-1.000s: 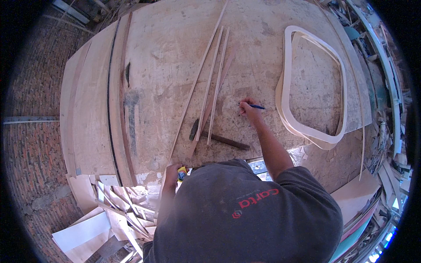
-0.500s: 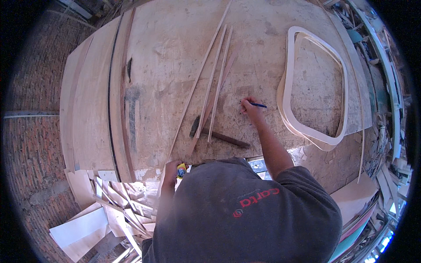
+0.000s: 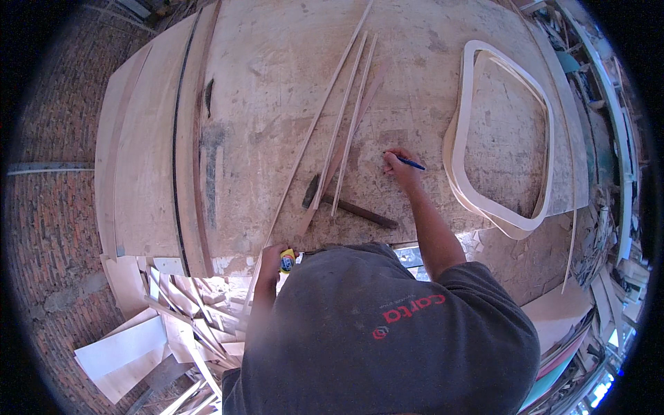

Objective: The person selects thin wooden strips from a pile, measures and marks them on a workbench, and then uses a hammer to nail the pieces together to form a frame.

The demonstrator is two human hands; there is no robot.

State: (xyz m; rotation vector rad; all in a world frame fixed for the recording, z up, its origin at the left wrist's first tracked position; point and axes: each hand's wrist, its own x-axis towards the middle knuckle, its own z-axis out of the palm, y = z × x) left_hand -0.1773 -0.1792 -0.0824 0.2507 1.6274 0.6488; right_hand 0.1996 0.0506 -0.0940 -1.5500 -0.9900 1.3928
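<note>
At the near edge of the workbench (image 3: 263, 90), my left hand (image 3: 270, 261) is closed around a small yellow tape measure (image 3: 287, 260). A long thin wood strip (image 3: 311, 128) slants away across the bench from beside that hand. My right hand (image 3: 400, 164) rests on the bench top, pinching a blue pen (image 3: 413, 164) whose end sticks out to the right. Between my hands lies a hammer (image 3: 363, 213) with a dark wooden handle. Its head is beside the lower ends of two shorter thin strips (image 3: 340, 117) and a flat reddish strip (image 3: 360, 114).
Rounded pale wooden frames (image 3: 453, 152) lie stacked to the right of my right hand. Long boards (image 3: 149, 152) cover the bench's left side. Scrap wood (image 3: 131, 356) is heaped below at the left, near a brick wall (image 3: 52, 235). More offcuts crowd the right side.
The whole view has shifted slightly. My right hand stays on the bench with the pen, tilted a little differently. My left hand keeps the tape measure at the bench edge.
</note>
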